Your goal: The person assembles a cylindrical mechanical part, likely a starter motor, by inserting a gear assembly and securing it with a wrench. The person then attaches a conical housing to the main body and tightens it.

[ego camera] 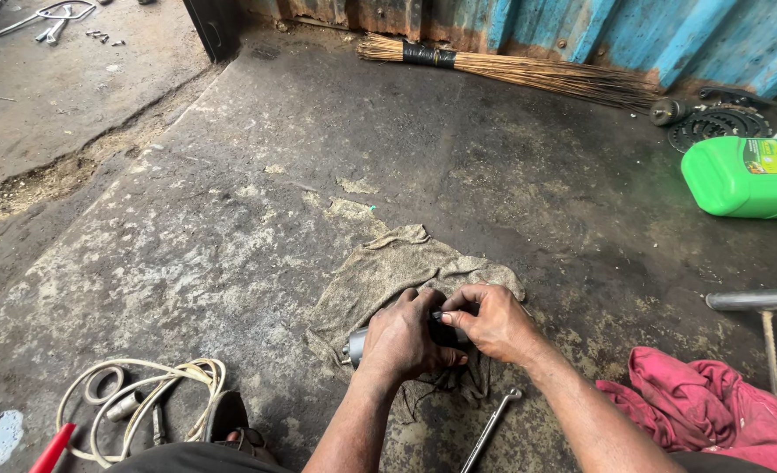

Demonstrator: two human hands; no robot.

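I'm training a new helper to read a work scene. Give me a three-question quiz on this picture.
1. True or false: both hands grip the metal cylinder.
2. What lies under it? A) red cloth B) grey rag C) broom
3. Which tool lies on the floor just below the right hand?

Key: 1 true: the left hand wraps it, the right pinches its dark end. 2 B, the grey rag. 3 the wrench.
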